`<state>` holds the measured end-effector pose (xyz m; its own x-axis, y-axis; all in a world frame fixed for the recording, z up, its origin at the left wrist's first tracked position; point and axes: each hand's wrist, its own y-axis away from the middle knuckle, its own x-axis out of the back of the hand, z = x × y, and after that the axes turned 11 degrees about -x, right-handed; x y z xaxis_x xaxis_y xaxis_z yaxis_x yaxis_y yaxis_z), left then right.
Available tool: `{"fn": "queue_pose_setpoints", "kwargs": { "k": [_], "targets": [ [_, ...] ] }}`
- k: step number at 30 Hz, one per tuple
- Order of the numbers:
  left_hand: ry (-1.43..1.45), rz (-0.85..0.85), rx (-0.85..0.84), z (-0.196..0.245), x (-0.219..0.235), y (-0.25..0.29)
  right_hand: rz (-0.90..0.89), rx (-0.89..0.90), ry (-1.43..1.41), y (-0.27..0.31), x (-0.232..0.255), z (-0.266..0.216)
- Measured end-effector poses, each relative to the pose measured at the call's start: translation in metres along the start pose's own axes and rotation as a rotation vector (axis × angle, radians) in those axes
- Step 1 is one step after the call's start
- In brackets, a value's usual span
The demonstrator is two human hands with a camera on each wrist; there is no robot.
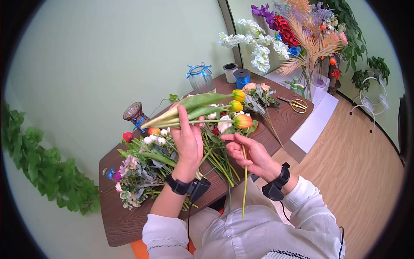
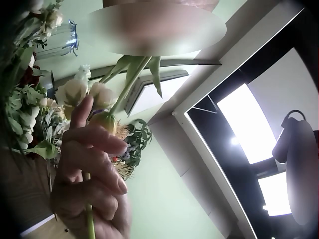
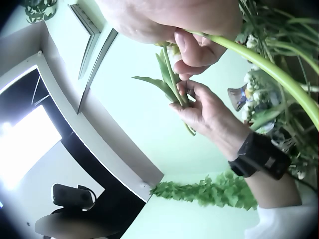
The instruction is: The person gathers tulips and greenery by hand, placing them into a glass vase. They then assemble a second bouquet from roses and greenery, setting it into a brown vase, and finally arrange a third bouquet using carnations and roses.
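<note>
Both sides loaded: left grip on tulips, right grip on single stem

Head: left grip closed round the bunch, yellow and orange heads at its 2 o'clock. Right grip has fingers curled on the stem, tail hanging to 6; can't tell what the top end carries. Worktop below, heaped flowers on it. Only view with scissors (between 2 and 3 from frame centre) and blue spool (1 o'clock).

Left wrist: right grip close up, between 7 and 8, stem exiting at its 6. Left grip just a blur at 12, hold unreadable here. Adds bright ceiling panels at 3, not in head view.

Right wrist: clearest look at left grip's pinch, thumb and fingers tight on tulip stems, between 2 and 3. Heads mostly hidden behind right grip at 12.
</note>
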<state>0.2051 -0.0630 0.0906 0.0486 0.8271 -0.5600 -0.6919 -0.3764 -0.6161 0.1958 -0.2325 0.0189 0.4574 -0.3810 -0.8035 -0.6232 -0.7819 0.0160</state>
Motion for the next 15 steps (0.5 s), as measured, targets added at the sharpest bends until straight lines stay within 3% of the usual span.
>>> {"fn": "queue_pose_setpoints", "kwargs": {
  "k": [1, 3, 5, 9, 11, 13, 14, 15],
  "targets": [
    [-0.013, -0.025, -0.059, 0.004, -0.001, 0.004, 0.080, 0.018, -0.078, 0.000, -0.014, 0.002],
    [-0.031, -0.027, -0.106, 0.009, 0.001, 0.015, 0.057, 0.009, -0.176, -0.004, -0.021, 0.007],
    [-0.178, -0.043, -0.275, 0.020, -0.001, 0.028, -0.021, -0.065, -0.362, -0.011, -0.018, 0.022],
    [-0.388, -0.214, -0.616, 0.033, 0.014, 0.042, -0.046, -0.104, -0.421, -0.014, -0.039, 0.043],
    [-0.508, -0.292, -0.703, 0.050, 0.020, 0.054, -0.099, -0.094, -0.427, -0.017, -0.041, 0.053],
    [-0.646, -0.462, -0.883, 0.059, 0.035, 0.062, -0.089, -0.062, -0.453, -0.019, -0.043, 0.061],
    [-0.783, -0.620, -0.971, 0.067, 0.041, 0.063, -0.256, -0.048, -0.483, -0.020, -0.034, 0.067],
    [-0.919, -0.777, -1.053, 0.076, 0.045, 0.066, -0.261, -0.051, -0.485, -0.019, -0.043, 0.067]
  ]
}}
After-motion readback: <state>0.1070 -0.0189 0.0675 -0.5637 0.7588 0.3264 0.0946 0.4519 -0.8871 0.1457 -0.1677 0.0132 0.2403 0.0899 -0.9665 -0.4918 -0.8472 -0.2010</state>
